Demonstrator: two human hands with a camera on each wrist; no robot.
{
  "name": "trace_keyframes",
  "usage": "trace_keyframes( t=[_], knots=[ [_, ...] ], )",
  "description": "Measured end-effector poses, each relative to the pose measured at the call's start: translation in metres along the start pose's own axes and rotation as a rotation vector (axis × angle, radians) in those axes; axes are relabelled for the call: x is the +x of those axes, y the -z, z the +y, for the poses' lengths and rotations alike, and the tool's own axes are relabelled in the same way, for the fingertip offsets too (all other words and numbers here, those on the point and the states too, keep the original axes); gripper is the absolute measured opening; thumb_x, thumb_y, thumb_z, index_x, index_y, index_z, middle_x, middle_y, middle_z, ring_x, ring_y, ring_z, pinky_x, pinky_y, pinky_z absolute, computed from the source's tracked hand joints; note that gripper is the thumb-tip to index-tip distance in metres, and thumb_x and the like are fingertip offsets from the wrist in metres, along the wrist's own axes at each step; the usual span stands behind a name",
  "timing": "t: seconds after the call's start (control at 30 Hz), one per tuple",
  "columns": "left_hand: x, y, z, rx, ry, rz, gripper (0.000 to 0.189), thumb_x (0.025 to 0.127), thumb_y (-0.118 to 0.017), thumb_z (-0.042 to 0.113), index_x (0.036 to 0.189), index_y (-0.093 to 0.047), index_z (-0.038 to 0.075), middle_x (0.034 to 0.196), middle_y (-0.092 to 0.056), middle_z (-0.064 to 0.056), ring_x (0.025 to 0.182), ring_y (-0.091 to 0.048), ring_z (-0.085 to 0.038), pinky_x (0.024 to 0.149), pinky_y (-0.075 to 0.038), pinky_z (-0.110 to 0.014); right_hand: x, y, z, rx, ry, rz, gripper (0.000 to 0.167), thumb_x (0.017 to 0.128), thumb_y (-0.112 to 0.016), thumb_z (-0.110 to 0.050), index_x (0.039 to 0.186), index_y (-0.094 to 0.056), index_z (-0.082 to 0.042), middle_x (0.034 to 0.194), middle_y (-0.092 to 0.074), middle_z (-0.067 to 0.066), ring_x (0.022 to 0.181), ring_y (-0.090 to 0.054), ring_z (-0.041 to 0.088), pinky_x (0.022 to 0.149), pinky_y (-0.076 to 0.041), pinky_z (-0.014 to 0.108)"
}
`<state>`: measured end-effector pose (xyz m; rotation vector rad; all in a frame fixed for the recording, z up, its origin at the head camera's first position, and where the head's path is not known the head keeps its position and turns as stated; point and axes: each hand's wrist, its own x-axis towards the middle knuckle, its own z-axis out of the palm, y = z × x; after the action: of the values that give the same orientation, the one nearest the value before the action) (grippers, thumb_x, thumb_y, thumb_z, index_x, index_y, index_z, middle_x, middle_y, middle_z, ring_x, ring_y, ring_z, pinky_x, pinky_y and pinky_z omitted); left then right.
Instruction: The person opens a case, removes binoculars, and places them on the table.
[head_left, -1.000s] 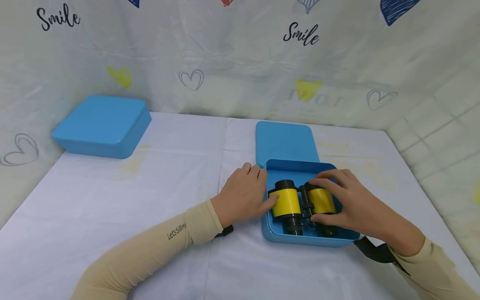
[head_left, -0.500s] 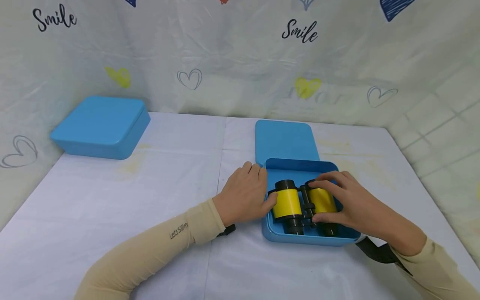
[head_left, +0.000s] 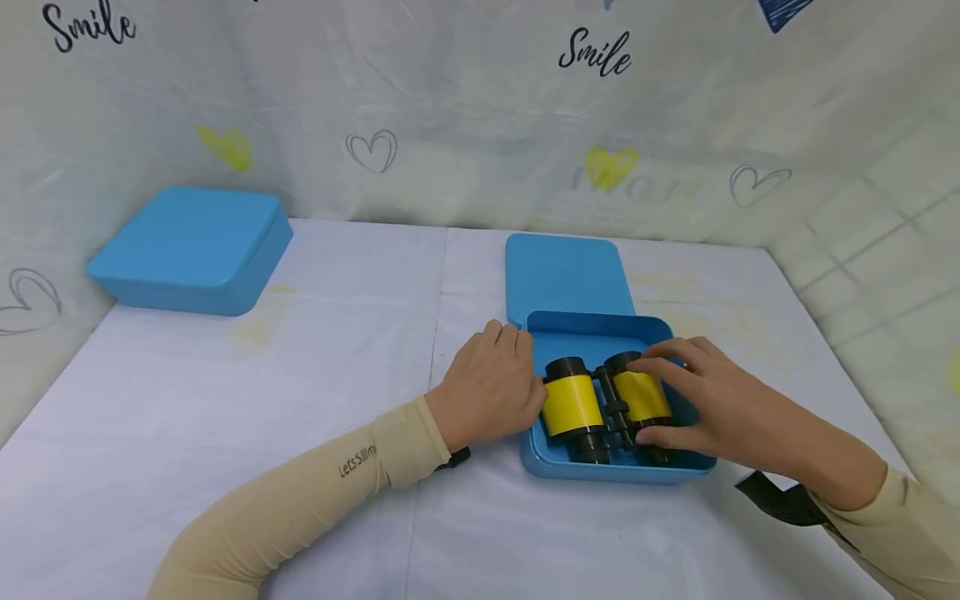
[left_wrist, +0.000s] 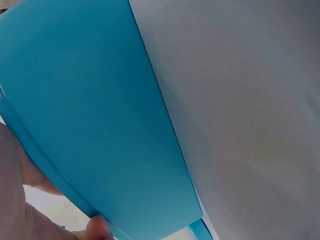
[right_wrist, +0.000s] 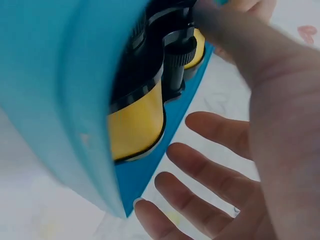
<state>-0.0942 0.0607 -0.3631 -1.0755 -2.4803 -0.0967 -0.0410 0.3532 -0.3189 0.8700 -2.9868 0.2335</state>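
A pair of yellow and black binoculars (head_left: 572, 406) lies in an open light-blue box (head_left: 615, 472), right of the table's middle. My left hand (head_left: 491, 387) grips the box's left wall. In the left wrist view, a thumb and a fingertip (left_wrist: 100, 227) show at the edge of the blue box wall (left_wrist: 100, 115). My right hand (head_left: 723, 408) is over the binoculars' right barrel, thumb near the eyepiece end. Its fingers (right_wrist: 210, 170) are spread and apart from the binoculars (right_wrist: 137, 127) in the right wrist view. The hand partly hides the right barrel in the head view.
The box's hinged lid (head_left: 567, 275) lies back behind it. A second blue box (head_left: 193, 248), closed, stands at the back left of the white-covered table (head_left: 337, 350). A printed white curtain (head_left: 480, 100) hangs behind the table.
My right hand has drawn slightly back to the right, uncovering more of the right barrel. My left thumb has pulled back from the yellow barrel to the box's wall. The head view has shifted slightly.
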Motion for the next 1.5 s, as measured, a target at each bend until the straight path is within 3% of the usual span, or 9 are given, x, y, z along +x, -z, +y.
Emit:
trace_keyframes(
  t=[0.17,0.27,0.4,0.5,0.7,0.93,1.17,1.5],
  knots=[
    [0.0,0.0,0.0,-0.004,0.004,-0.006,0.027,0.094,-0.062,0.028,0.078,-0.054,0.01,0.066,-0.036,-0.001,0.062,-0.033,-0.017,0.058,-0.01,-0.023,0.004,0.003,-0.005,-0.001,0.01,-0.058,0.084,0.076,-0.085,-0.06,0.144,-0.056,-0.02,0.139,-0.056,0.004,0.12,-0.054,0.024,0.088,-0.06,0.049],
    [0.0,0.0,0.0,-0.004,0.009,-0.011,0.026,0.094,-0.062,0.028,0.078,-0.054,0.01,0.066,-0.037,-0.001,0.063,-0.033,-0.017,0.057,-0.01,-0.023,0.008,0.002,-0.007,-0.036,0.028,-0.084,0.095,0.073,-0.085,-0.066,0.147,-0.052,-0.019,0.141,-0.055,0.007,0.122,-0.056,0.03,0.092,-0.058,0.056],
    [0.001,-0.001,0.0,-0.013,0.02,-0.015,0.026,0.094,-0.061,0.029,0.078,-0.054,0.011,0.067,-0.038,-0.001,0.063,-0.034,-0.017,0.057,-0.011,-0.022,0.014,0.0,-0.009,-0.12,0.051,-0.117,0.104,0.068,-0.08,-0.078,0.148,-0.051,-0.018,0.144,-0.053,0.011,0.128,-0.052,0.036,0.096,-0.053,0.062],
    [0.001,-0.001,0.001,-0.02,0.023,-0.026,0.025,0.095,-0.06,0.029,0.079,-0.054,0.011,0.067,-0.039,-0.001,0.064,-0.035,-0.017,0.057,-0.012,-0.023,0.017,-0.002,-0.009,-0.187,0.081,-0.107,0.107,0.066,-0.077,-0.084,0.146,-0.054,-0.017,0.143,-0.052,0.011,0.127,-0.049,0.035,0.097,-0.05,0.061],
    [0.001,0.0,0.001,-0.026,0.027,-0.062,0.024,0.096,-0.059,0.029,0.082,-0.055,0.01,0.068,-0.041,-0.002,0.065,-0.037,-0.017,0.056,-0.015,-0.024,0.026,-0.004,-0.009,-0.321,0.167,-0.076,0.109,0.063,-0.072,-0.09,0.14,-0.057,-0.015,0.133,-0.056,0.011,0.119,-0.052,0.032,0.094,-0.052,0.055],
    [0.0,0.0,0.001,-0.016,0.025,-0.036,0.024,0.095,-0.06,0.03,0.081,-0.055,0.01,0.068,-0.041,-0.002,0.064,-0.037,-0.017,0.058,-0.014,-0.023,0.034,-0.006,-0.01,-0.449,0.273,-0.014,0.111,0.055,-0.073,-0.093,0.129,-0.057,-0.012,0.115,-0.057,0.009,0.103,-0.052,0.027,0.086,-0.05,0.042],
    [0.0,0.0,-0.001,0.015,0.005,0.008,0.024,0.095,-0.058,0.029,0.079,-0.054,0.011,0.066,-0.038,-0.001,0.063,-0.034,-0.017,0.058,-0.012,-0.023,0.039,-0.008,-0.011,-0.477,0.292,-0.002,0.109,0.053,-0.074,-0.093,0.126,-0.057,-0.013,0.103,-0.052,0.006,0.092,-0.046,0.023,0.076,-0.042,0.037],
    [0.0,-0.001,0.0,0.023,-0.003,0.01,0.025,0.095,-0.057,0.029,0.078,-0.053,0.011,0.066,-0.038,-0.001,0.063,-0.037,-0.017,0.061,-0.013,-0.025,0.043,-0.012,-0.012,-0.473,0.321,-0.045,0.101,0.054,-0.076,-0.089,0.116,-0.056,-0.011,0.1,-0.056,0.008,0.087,-0.044,0.021,0.074,-0.041,0.036]
  ],
)
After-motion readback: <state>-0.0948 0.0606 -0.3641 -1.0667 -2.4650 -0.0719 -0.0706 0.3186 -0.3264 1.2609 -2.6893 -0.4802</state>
